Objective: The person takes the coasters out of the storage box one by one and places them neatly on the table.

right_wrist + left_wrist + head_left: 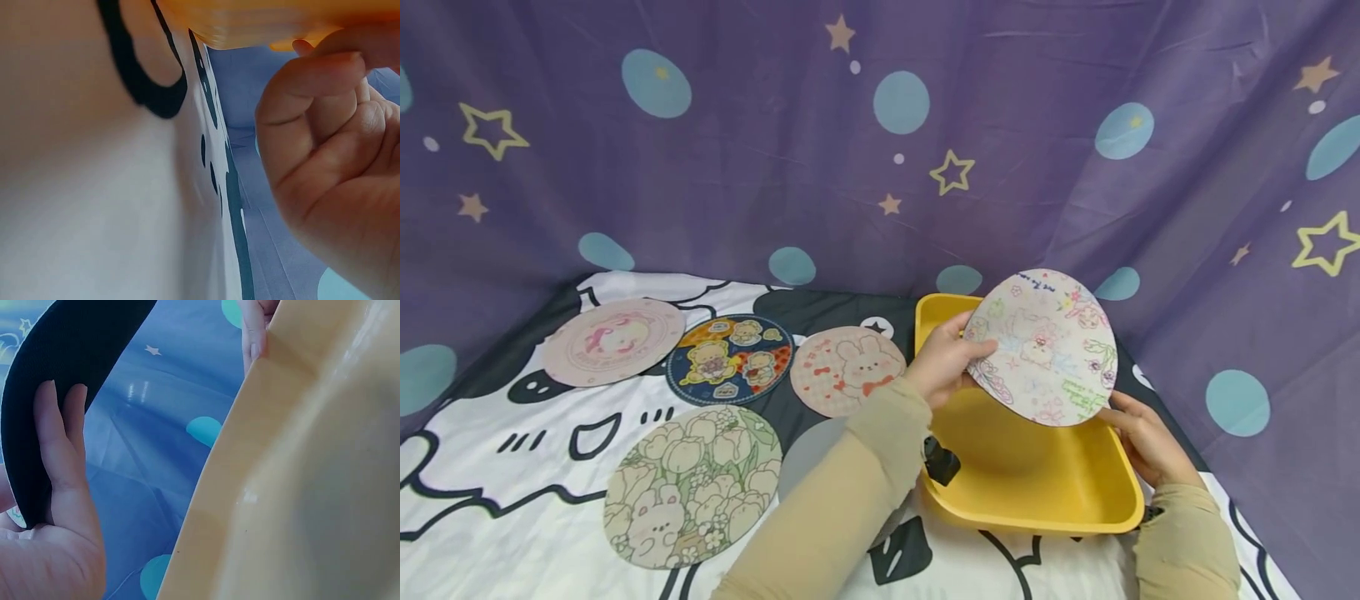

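Observation:
My left hand (942, 360) grips the left edge of a round mouse pad (1037, 346) with pastel doodles, thumb on the printed face. In the left wrist view its fingers (59, 431) lie flat along the pad's black underside (69, 356). The pad is tilted up above a yellow plastic bin (1030, 517), over its back right part. At the bin's right side, my right hand (1153, 442) pinches the rim, also seen at the top of the left wrist view. Curled fingers of the right hand (337, 137) show beside the yellow wall in the right wrist view.
Left of the bin lie several round pads: a pink one (613, 342), a navy bear one (730, 358), a pink rabbit one (846, 371), a green tulip one (692, 487) and a grey one (808, 454), partly behind my left sleeve. A purple curtain (737, 167) hangs behind.

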`<state>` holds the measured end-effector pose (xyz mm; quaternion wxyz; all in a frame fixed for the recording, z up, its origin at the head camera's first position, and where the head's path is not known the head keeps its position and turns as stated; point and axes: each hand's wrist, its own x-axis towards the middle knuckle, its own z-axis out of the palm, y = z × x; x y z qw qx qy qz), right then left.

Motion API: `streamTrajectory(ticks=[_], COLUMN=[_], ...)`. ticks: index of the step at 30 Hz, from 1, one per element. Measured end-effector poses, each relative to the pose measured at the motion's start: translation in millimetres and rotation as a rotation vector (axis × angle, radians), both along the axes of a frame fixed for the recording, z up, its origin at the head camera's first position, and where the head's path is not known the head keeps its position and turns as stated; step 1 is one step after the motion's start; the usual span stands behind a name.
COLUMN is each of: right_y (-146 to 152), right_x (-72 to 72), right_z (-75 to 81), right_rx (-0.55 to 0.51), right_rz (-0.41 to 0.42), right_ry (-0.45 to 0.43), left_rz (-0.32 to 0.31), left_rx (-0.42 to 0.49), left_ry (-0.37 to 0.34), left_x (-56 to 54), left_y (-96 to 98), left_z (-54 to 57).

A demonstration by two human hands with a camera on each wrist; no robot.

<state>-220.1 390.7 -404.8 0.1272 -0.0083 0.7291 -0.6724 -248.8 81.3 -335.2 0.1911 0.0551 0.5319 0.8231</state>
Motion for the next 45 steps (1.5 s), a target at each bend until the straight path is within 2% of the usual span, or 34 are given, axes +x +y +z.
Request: streamTrajectory(ticks=[7, 14, 21, 29, 34, 38, 43, 45], right_y=[0, -1, 0, 1, 2, 3, 2, 1], right_x=[-0.3, 1.1, 1.3, 1.9, 4.7, 5.7, 4.2, 3.4], right_z=[1.7, 1.4, 3.1, 2.5, 0.2, -2.4, -2.1, -0.5], right_rx=[0.056, -0.009, -0.009, -0.022, -0.04, -0.06, -0.059, -0.053], right_rz=[-0.013, -0.006, -0.017, 0.006, 0.005, 0.015, 0.02, 0.019], right_ry=[-0.041, -0.033, -0.066, -0.066, -0.062, -0.049, -0.038, -0.039], left_rz=[0.007, 0.053, 0.091, 0.108, 0.116, 0.133, 0.167, 0.159], left_rx=[0.032, 0.06, 0.047, 0.15, 0.171, 0.169, 0.12, 0.119], left_ry=[-0.001, -0.013, -0.001, -0.022, -0.029, -0.035, 0.001, 0.011], left_x=[6.8, 13.0, 19.4, 25.1, 28.5, 32.6, 40.2, 43.7], left_y=[-16.2, -32.0, -55.8, -77.4, -83.7, -89.7, -99.8, -104.4], left_z=[-1.4, -4.0, -1.7, -0.3, -1.1, -3.2, -2.3, -1.2])
